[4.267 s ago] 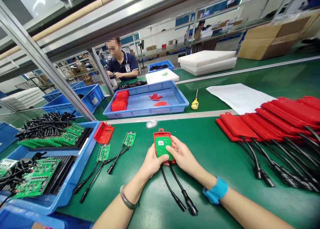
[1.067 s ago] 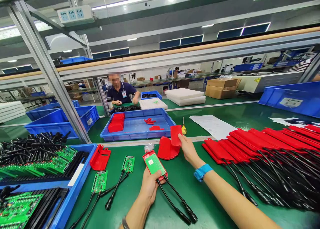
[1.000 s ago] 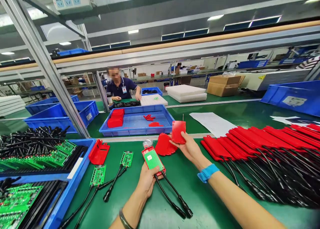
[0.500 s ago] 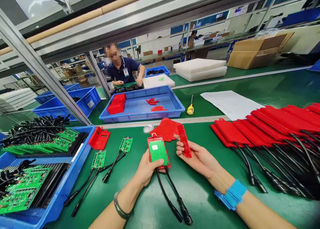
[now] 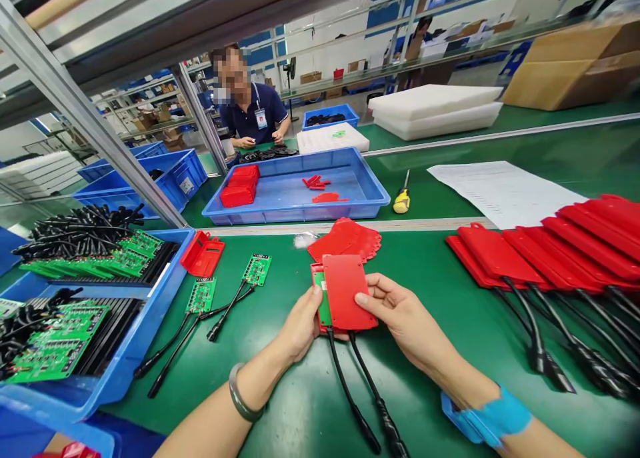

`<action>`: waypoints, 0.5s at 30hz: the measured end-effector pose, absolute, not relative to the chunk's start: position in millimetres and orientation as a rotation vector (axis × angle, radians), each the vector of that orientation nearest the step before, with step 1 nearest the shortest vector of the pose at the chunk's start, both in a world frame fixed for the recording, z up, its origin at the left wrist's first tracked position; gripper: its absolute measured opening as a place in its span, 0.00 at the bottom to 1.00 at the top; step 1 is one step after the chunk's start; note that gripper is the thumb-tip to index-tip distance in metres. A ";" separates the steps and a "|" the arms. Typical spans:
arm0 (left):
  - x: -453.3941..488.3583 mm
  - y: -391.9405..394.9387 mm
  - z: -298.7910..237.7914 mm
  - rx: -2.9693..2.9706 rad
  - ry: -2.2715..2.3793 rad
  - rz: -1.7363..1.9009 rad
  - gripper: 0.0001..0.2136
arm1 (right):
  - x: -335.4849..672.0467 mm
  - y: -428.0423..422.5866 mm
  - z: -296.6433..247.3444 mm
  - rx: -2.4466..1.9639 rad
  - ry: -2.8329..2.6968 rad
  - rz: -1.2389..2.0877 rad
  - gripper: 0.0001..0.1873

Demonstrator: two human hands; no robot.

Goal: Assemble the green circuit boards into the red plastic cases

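Note:
My left hand (image 5: 303, 318) is closed around the left side of a red plastic case, with a green circuit board (image 5: 324, 306) seated inside it. Two black cables (image 5: 345, 378) run from the case's lower end towards me. In my right hand (image 5: 395, 311), a flat red cover (image 5: 346, 291) is pinched at its right edge. The cover lies over most of the board, shifted to the right, so a strip of green shows at the left. Just behind is a fanned stack of red covers (image 5: 340, 238).
Left stands a blue bin (image 5: 120, 361) of cabled boards; two boards (image 5: 201, 297) and a red case (image 5: 203, 255) lie beside it. Finished-looking red cases (image 5: 493, 255) line the right. Behind are a blue tray (image 5: 295, 215), a screwdriver (image 5: 401, 198), paper (image 5: 505, 188) and a co-worker (image 5: 255, 108).
My right hand has brought the red cover left and laid it over the circuit board, which was fully exposed before. The view has shifted slightly.

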State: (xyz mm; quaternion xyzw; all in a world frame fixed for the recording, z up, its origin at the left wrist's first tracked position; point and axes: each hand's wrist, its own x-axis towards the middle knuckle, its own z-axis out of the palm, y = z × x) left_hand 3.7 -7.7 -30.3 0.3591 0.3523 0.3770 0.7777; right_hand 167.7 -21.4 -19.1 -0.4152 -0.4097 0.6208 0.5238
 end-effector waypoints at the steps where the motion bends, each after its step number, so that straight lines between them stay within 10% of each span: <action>1: 4.4 -7.8 -30.2 0.757 0.765 0.826 0.27 | 166.2 -22.0 -19.9 -1.015 -1.000 1.470 0.17; 15: 5.5 -6.8 -36.5 0.728 0.786 0.892 0.29 | 159.8 -25.5 -31.7 -1.237 -1.278 1.178 0.29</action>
